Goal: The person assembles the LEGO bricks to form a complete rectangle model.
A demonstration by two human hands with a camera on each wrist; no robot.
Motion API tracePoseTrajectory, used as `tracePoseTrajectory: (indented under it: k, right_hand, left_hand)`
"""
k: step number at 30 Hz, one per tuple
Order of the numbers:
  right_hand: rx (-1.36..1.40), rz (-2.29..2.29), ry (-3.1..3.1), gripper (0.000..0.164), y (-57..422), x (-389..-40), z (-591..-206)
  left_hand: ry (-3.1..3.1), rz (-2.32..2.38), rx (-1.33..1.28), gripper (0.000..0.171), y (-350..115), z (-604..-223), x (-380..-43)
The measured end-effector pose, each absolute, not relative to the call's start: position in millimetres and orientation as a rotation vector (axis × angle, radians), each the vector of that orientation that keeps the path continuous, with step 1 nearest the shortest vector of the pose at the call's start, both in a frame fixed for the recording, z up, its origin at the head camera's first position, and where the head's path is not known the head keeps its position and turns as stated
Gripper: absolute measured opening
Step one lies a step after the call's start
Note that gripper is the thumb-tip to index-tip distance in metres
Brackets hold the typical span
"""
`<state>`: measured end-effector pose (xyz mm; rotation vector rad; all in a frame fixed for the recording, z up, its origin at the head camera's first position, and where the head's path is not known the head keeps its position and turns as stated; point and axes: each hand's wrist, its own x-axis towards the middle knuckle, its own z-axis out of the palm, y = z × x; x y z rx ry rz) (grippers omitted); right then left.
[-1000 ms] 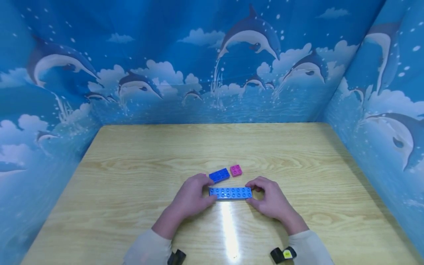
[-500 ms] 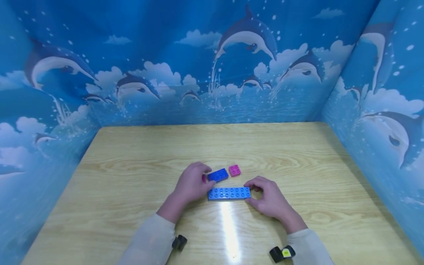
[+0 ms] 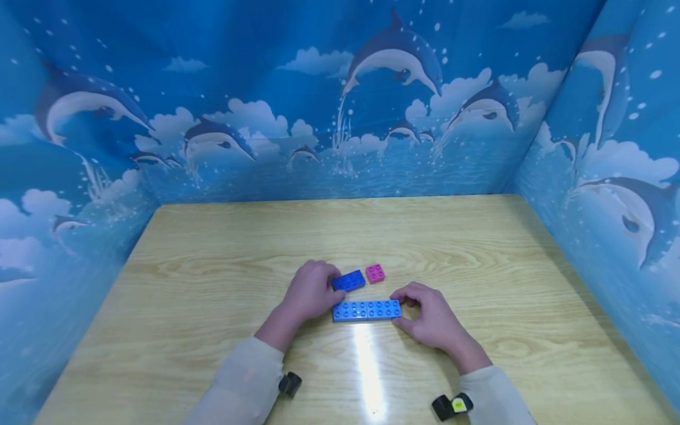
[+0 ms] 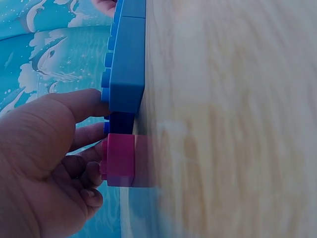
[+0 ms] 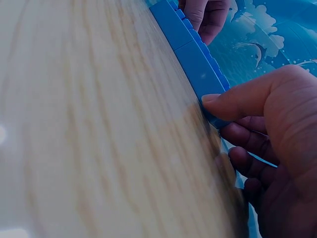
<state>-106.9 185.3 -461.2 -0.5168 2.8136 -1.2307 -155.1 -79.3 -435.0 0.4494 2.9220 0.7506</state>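
Two light blue building bricks (image 3: 368, 310) lie end to end in a row on the table, with a seam between them. My right hand (image 3: 432, 316) pinches the right end of this row between thumb and fingers. Just behind the row is a dark blue brick (image 3: 349, 281), set at a slight slant. My left hand (image 3: 310, 289) is at its left end, thumb on the near side and fingers on the far side. A pink brick (image 4: 121, 159) shows under the left palm in the left wrist view; in the head view that hand hides it.
A small square pink brick (image 3: 375, 273) sits to the right of the dark blue one, close to its end. The wooden table (image 3: 212, 254) is bordered at the back and sides by a blue dolphin-print curtain (image 3: 255, 136).
My left hand has let go of the light blue row's left end and moved back to the dark blue brick, its fingers closing in there. My right hand keeps its grip.
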Motion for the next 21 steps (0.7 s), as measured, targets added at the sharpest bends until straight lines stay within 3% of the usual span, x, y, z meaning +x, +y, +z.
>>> tracePoseTrajectory:
  k: [21]
  right_hand:
    - [-0.484,-1.23,2.82,0.039,184,-106,-460]
  left_hand:
    - [2.852,0.989,0.441,0.03,-80,-423,-139]
